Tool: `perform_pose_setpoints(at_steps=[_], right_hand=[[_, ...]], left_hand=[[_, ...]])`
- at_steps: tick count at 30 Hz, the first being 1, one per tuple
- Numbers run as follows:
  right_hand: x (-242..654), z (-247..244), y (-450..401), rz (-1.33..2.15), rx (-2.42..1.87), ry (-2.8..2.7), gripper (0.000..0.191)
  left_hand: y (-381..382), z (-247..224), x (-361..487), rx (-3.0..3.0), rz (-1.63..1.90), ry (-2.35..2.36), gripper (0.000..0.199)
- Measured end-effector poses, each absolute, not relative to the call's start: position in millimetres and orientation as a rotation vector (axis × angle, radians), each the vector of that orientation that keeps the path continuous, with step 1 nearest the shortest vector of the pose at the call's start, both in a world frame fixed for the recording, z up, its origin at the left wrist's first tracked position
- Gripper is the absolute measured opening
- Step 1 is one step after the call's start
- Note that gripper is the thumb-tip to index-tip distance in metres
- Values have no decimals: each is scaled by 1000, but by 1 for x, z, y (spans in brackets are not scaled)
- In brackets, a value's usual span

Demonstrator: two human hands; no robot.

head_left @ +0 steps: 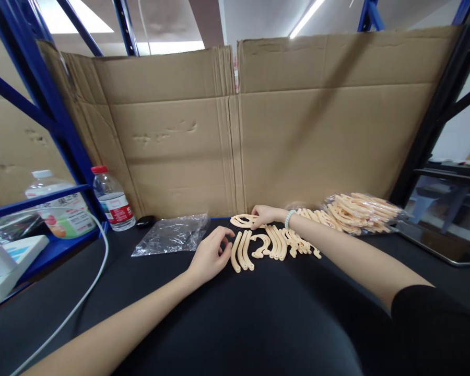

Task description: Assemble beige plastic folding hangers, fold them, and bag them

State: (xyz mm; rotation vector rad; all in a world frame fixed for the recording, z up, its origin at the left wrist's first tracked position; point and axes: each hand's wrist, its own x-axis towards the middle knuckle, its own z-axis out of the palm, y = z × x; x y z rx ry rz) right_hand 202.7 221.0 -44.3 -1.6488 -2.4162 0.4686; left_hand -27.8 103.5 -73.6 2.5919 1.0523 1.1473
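My left hand (pixel 212 251) rests on the black tabletop, its fingers loosely curled and apart, beside the leftmost of several curved beige strips (pixel 243 250). I see nothing held in it. Behind the strips, my right hand (pixel 267 215) has its thumb and fingers around the right end of an oval beige piece with cut-outs (pixel 239 221). A beige hook-shaped piece (pixel 263 244) lies between the first strips and another group of curved strips (pixel 277 243). Small wavy beige pieces (pixel 300 244) lie further right, partly behind my right forearm.
Clear bags of beige pieces (pixel 360 211) lie at the back right, near a dark flat device (pixel 441 243). A flattened plastic bag (pixel 174 235), a black object (pixel 145 221) and a red-capped bottle (pixel 113 201) are at left. A white cable (pixel 97 282) crosses the left side. Cardboard (pixel 172 141) stands behind.
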Motion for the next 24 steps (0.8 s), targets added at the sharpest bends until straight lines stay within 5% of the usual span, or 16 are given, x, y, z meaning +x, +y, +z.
perform_pose_setpoints(at_steps=[8,14,20,24], right_hand=[[224,-46,205,582,-1410,-2023,57],[251,-42,173,807,-1243,-1757,60],[284,-45,115,1016,-1120,-1667,65],[293,-42,86,1158,-1018,-1626,70]], left_hand=[[100,-71,-27,2634,1088,996,14],[82,-67,-18,2803,702,814,44],[98,-73,-12,2746,733,861,18],[123,-76,-9,2713,805,851,20]])
